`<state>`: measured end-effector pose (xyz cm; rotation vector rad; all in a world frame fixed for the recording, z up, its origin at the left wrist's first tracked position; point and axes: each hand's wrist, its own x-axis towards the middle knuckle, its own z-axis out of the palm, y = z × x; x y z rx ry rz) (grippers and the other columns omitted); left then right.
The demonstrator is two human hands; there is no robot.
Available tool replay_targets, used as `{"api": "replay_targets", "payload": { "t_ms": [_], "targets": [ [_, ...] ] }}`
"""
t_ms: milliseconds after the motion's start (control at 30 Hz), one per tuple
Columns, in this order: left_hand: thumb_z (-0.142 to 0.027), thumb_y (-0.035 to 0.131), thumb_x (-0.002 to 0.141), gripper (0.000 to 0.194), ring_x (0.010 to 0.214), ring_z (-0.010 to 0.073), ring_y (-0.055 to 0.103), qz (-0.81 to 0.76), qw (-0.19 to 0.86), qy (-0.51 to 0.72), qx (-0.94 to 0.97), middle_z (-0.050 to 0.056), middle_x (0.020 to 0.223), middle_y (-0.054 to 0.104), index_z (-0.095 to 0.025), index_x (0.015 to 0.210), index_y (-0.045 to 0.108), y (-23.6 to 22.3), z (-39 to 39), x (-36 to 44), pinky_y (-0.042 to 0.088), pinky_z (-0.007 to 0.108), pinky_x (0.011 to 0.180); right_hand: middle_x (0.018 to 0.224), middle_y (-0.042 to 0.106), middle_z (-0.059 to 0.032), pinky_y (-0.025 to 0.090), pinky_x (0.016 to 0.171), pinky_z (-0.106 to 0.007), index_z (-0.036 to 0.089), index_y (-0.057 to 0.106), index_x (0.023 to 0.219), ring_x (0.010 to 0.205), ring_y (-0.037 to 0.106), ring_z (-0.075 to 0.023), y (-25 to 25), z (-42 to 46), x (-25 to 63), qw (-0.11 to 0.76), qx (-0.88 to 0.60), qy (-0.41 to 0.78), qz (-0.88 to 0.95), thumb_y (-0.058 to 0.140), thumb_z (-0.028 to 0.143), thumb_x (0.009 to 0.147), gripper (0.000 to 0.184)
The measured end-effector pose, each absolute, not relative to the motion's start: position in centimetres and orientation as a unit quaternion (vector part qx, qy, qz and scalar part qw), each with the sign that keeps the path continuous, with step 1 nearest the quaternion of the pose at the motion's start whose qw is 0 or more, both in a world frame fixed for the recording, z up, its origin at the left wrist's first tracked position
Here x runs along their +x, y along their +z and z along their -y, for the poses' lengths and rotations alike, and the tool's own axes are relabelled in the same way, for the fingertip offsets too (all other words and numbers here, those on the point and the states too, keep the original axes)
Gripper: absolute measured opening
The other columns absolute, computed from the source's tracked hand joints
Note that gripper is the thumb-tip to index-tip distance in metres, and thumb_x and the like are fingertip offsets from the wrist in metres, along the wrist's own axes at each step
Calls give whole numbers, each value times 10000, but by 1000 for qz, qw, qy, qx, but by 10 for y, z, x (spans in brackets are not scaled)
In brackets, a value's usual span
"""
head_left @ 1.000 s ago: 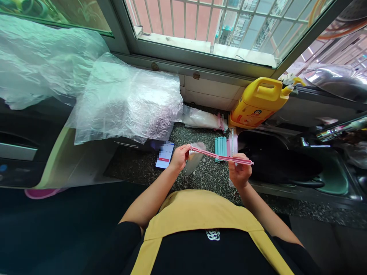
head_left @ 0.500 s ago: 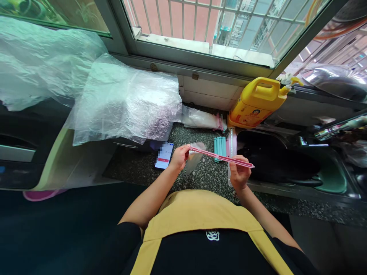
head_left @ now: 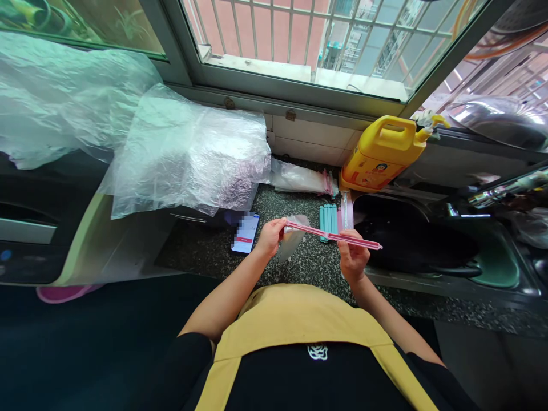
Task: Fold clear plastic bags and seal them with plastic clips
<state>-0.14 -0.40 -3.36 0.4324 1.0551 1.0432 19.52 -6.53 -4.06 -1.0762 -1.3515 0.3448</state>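
A long, thin pink bag sealing clip (head_left: 319,232) stretches between my hands above the counter, sloping down to the right. My left hand (head_left: 271,236) pinches its left end. Fingers and thumb of my right hand (head_left: 353,257) are closed on the clip nearer its right end, which sticks out past them. A small clear plastic bag (head_left: 293,242) is just right of my left hand; whether it touches the hand I cannot tell. Beyond the clip lie several teal sealing clips (head_left: 328,221) side by side, with pink ones beside them.
A phone (head_left: 247,234) lies left of my left hand. Farther back are a bundle of clear bags (head_left: 299,178), a large plastic-wrapped stack (head_left: 192,154) and a yellow jug with a pump (head_left: 381,157). At right, a sink (head_left: 500,268) holds a dark pan (head_left: 428,245).
My right hand has slid slightly left along the clip, so a little more of its right end shows. My left hand stays nearly in place.
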Motion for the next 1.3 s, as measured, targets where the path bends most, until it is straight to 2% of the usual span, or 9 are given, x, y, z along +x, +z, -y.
{"api": "replay_targets", "payload": {
  "t_ms": [233,400,633,800,933,1067,1200,1300],
  "targets": [
    [-400,801,484,340,450,82,508,-476,717,464,208,-16,503,613,-123,575,625,-32,6,-1,341,185,433,801,622,-21,510,657,-304,234,627,892,744,598,-157,-36,62,191,607,-465,132,631,600,168,800,117],
    [-420,797,494,353,437,73,479,-476,714,462,223,-25,484,584,-129,568,611,-31,7,0,324,182,423,761,611,-10,499,600,-280,223,613,842,679,583,-141,-34,63,189,571,-480,137,652,621,159,788,84],
    [-437,796,507,366,448,69,469,-464,713,468,239,-29,499,573,-134,574,603,-31,6,-2,336,185,438,756,649,-8,524,598,-278,226,633,872,663,610,-142,-34,62,190,526,-507,145,667,622,199,803,75],
    [-519,791,502,441,497,87,511,-439,720,468,264,-16,526,582,-132,620,616,-29,5,-6,376,194,476,762,670,-19,549,655,-303,219,640,842,700,636,-156,-36,61,191,512,-525,158,662,617,243,810,46],
    [-423,848,433,431,528,65,505,-425,717,468,293,-25,580,601,-129,656,626,-23,6,-9,376,179,510,761,675,-19,549,661,-308,218,644,836,702,640,-159,-36,60,188,515,-537,167,647,613,273,812,67],
    [-315,868,377,410,592,73,533,-427,712,463,312,-23,638,636,-134,668,644,-17,5,-10,409,187,586,741,663,-8,522,582,-280,216,646,834,626,613,-141,-34,59,187,523,-535,188,636,623,284,803,79],
    [-296,837,441,333,598,88,523,-438,697,456,337,-20,626,622,-137,650,632,-17,5,-9,404,213,604,735,652,-9,497,548,-265,210,650,818,598,584,-130,-29,57,188,518,-541,202,631,626,293,804,88],
    [-278,798,505,274,592,88,503,-444,692,435,368,-20,616,605,-130,665,631,-18,6,-6,391,220,612,765,657,-19,521,634,-292,213,651,816,684,612,-149,-22,53,186,527,-524,203,638,628,281,806,72]
  ]
}}
